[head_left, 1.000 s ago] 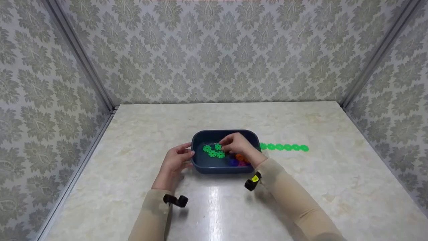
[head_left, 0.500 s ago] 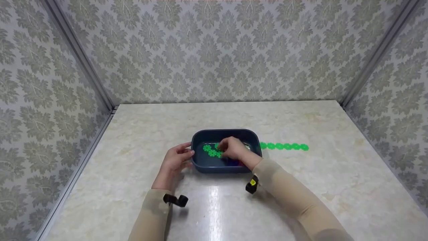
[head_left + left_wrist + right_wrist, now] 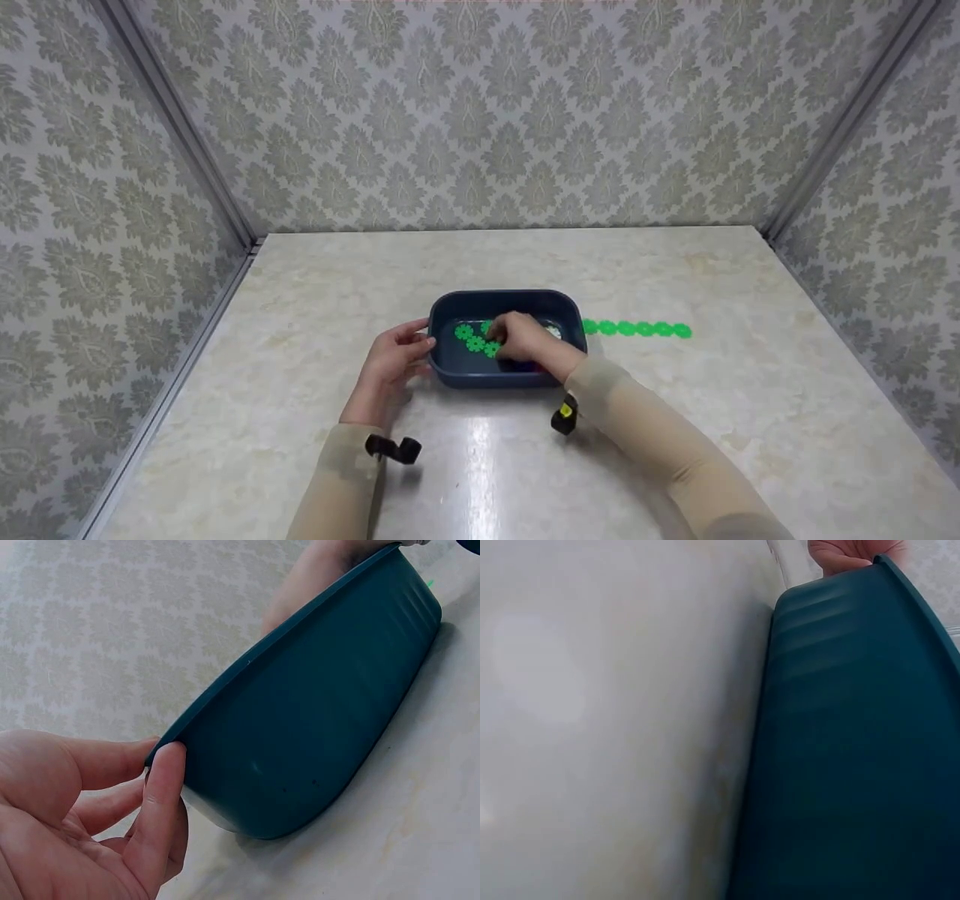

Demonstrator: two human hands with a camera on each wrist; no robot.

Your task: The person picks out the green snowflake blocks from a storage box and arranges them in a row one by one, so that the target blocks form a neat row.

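Observation:
In the head view a dark blue plastic tub [image 3: 506, 381] stands on the table. My left hand [image 3: 394, 354] holds its left end; in the left wrist view, thumb and fingers [image 3: 156, 795] pinch the corner just at the rim. My right hand [image 3: 523, 337] is down inside the tub with its fingers bent, over the loose pieces. Beside its fingertips lie several green notched snowflake discs [image 3: 475, 343]. Other coloured discs are mostly hidden under this hand, and I cannot tell whether it pinches one. In the right wrist view the tub's outer wall [image 3: 855, 742] hides the right fingers.
A straight row of joined green snowflake discs [image 3: 645, 328] lies on the pale marbled table [image 3: 337, 277], reaching right from behind the tub's right end. Patterned walls [image 3: 510, 112] enclose the table at the back and both sides.
My right hand has moved slightly left and lower into the tub, covering the orange and purple discs that showed before. The left hand stays on the tub's end.

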